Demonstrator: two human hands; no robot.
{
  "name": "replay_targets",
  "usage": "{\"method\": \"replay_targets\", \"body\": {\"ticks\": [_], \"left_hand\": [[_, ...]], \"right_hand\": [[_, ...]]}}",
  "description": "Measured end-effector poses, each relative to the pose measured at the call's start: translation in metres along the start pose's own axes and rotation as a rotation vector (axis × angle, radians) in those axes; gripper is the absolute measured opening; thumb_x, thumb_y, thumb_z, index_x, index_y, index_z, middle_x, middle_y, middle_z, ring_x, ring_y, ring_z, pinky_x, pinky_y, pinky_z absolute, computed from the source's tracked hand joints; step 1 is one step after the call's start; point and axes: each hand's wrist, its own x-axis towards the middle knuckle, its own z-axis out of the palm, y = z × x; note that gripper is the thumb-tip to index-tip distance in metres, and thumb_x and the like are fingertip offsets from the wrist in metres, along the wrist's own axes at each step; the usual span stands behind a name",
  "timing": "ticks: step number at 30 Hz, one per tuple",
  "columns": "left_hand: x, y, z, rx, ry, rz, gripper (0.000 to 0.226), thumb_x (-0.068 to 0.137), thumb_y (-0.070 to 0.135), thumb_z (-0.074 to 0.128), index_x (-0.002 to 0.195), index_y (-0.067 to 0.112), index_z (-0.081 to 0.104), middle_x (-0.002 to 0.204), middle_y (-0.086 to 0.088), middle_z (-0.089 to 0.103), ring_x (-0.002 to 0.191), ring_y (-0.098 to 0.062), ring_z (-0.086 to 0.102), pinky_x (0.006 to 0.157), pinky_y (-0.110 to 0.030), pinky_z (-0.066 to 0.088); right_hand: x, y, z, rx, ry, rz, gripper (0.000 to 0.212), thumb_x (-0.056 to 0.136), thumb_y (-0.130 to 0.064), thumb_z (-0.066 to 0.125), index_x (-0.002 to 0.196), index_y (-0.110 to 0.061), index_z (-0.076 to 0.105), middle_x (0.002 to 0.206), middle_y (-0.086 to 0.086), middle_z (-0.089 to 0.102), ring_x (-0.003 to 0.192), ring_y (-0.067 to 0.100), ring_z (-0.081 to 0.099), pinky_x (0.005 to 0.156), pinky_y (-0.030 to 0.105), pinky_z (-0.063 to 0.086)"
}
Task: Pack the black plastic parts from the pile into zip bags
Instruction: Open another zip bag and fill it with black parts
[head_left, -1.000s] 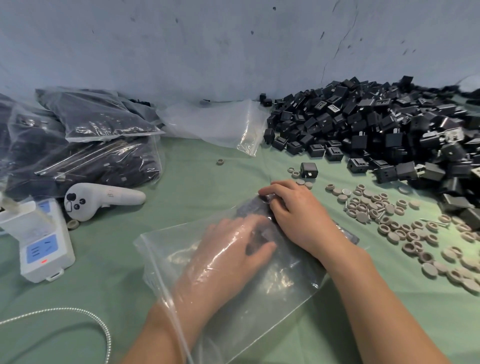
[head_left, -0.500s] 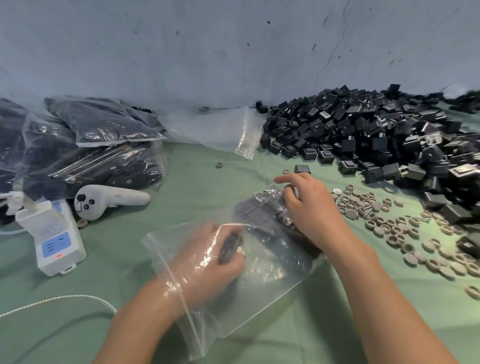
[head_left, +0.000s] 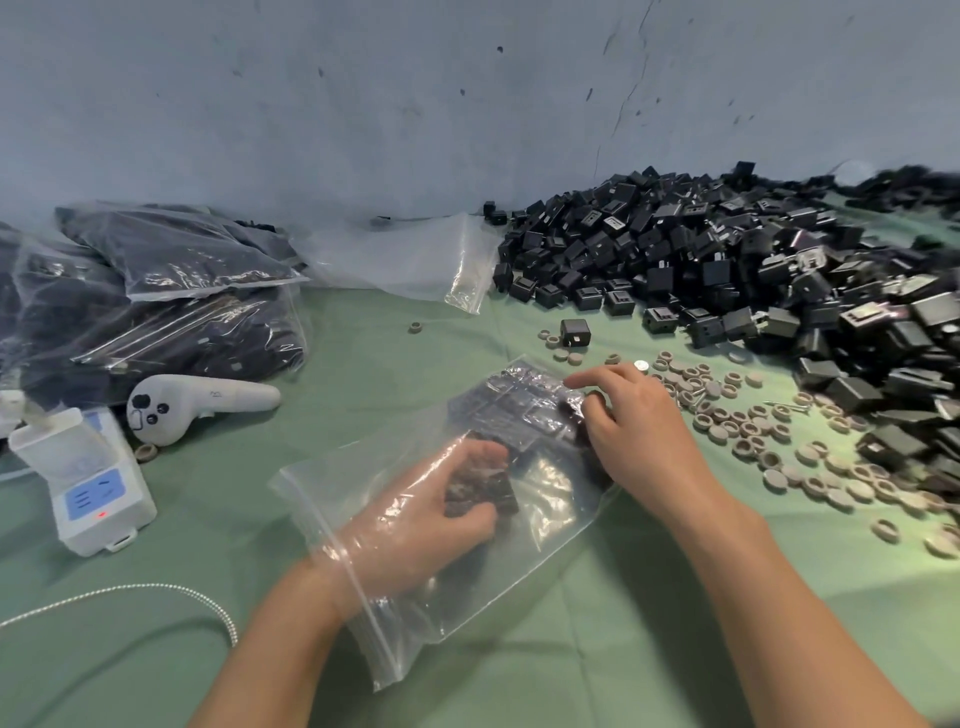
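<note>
Whereas a second ago it lay flat, left hand (head_left: 426, 514) inside bag (head_left: 519, 566) now has fingers clamped on a black part (head_left: 480, 488), likely next for the row. Right hand (head_left: 639, 431), 1 o'clock, rests on bag; pinch or press unclear. Pile (head_left: 727, 260): 2 o'clock.

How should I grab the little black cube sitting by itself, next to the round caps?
Probably pinch the lone black plastic part from above, thumb and finger on its two flat left and right sides. It is boxy, sits apart from the pile, and only low round caps lie beside it.
</note>
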Motion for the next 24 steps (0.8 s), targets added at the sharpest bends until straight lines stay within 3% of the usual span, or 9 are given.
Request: {"method": "replay_targets", "body": {"ticks": [3,5,8,11,13,16,18,22,24], "left_hand": [[-0.001,0.004,0.004,0.010,0.034,0.036,0.040,0.093,0.010,0.063,0.116,0.042,0.059,0.105,0.019,0.068,0.082,0.005,0.066,0.073,-0.010,0.050],[-0.001,0.006,0.006,0.029,0.037,0.068,0.037,0.093,0.008,0.062,0.114,0.039,0.059,0.106,0.023,0.066,0.083,0.008,0.065,0.073,-0.008,0.048],[-0.002,0.007,0.013,0.072,0.063,0.120,0.030,0.091,0.009,0.066,0.113,0.028,0.061,0.108,0.016,0.065,0.093,0.012,0.062,0.080,-0.003,0.042],[-0.005,0.009,0.023,0.018,0.017,0.128,0.029,0.088,0.001,0.068,0.111,0.019,0.063,0.113,0.001,0.063,0.093,0.008,0.062,0.081,-0.007,0.046],[-0.004,0.011,0.028,0.080,0.056,0.190,0.029,0.087,-0.002,0.065,0.109,0.016,0.063,0.107,0.003,0.064,0.093,0.002,0.062,0.079,-0.011,0.048],[-0.002,0.014,0.029,0.291,0.130,0.313,0.023,0.087,0.007,0.068,0.107,0.020,0.065,0.077,0.024,0.061,0.078,0.002,0.056,0.071,-0.009,0.043],[0.000,0.015,0.029,0.305,0.177,0.332,0.017,0.087,0.008,0.069,0.100,0.019,0.067,0.073,0.034,0.058,0.070,0.004,0.054,0.065,-0.006,0.039],[0.002,0.011,0.029,0.365,0.269,0.291,0.006,0.091,0.033,0.065,0.089,0.028,0.064,0.072,0.018,0.057,0.079,0.000,0.056,0.067,-0.011,0.041],[0.005,0.007,0.027,0.448,0.251,0.212,0.024,0.093,0.048,0.054,0.080,0.028,0.056,0.077,0.012,0.056,0.081,-0.006,0.053,0.076,-0.022,0.042]], "right_hand": [[-0.003,0.000,-0.001,0.012,0.008,0.006,0.030,0.101,-0.025,0.040,0.119,-0.032,0.064,0.128,-0.006,0.056,0.124,0.016,0.046,0.111,0.044,0.035],[-0.003,0.000,-0.001,0.014,0.015,0.006,0.030,0.101,-0.024,0.041,0.118,-0.032,0.064,0.127,-0.005,0.056,0.124,0.017,0.046,0.109,0.045,0.036],[-0.004,-0.001,0.000,0.022,0.014,0.015,0.030,0.101,-0.024,0.040,0.118,-0.032,0.064,0.126,-0.006,0.056,0.123,0.018,0.046,0.108,0.045,0.036],[-0.004,-0.002,0.001,0.028,0.020,0.017,0.030,0.100,-0.024,0.041,0.117,-0.033,0.064,0.127,-0.006,0.056,0.123,0.018,0.045,0.108,0.044,0.036],[-0.004,-0.002,0.002,0.031,0.027,0.013,0.030,0.100,-0.024,0.041,0.117,-0.033,0.065,0.127,-0.006,0.056,0.123,0.018,0.045,0.108,0.044,0.035],[-0.003,-0.001,0.002,0.042,0.033,0.014,0.030,0.100,-0.024,0.041,0.116,-0.033,0.065,0.127,-0.006,0.055,0.123,0.018,0.045,0.109,0.044,0.035],[-0.003,0.000,0.001,0.048,0.037,0.012,0.030,0.100,-0.024,0.041,0.116,-0.032,0.065,0.128,-0.006,0.055,0.124,0.017,0.045,0.109,0.045,0.035],[-0.001,0.001,0.001,0.044,0.028,0.011,0.030,0.100,-0.024,0.041,0.117,-0.032,0.065,0.129,-0.006,0.054,0.124,0.017,0.044,0.110,0.045,0.035],[0.000,0.001,0.002,0.038,0.022,0.011,0.030,0.100,-0.025,0.041,0.117,-0.032,0.065,0.129,-0.006,0.054,0.124,0.017,0.044,0.109,0.044,0.035]]}}
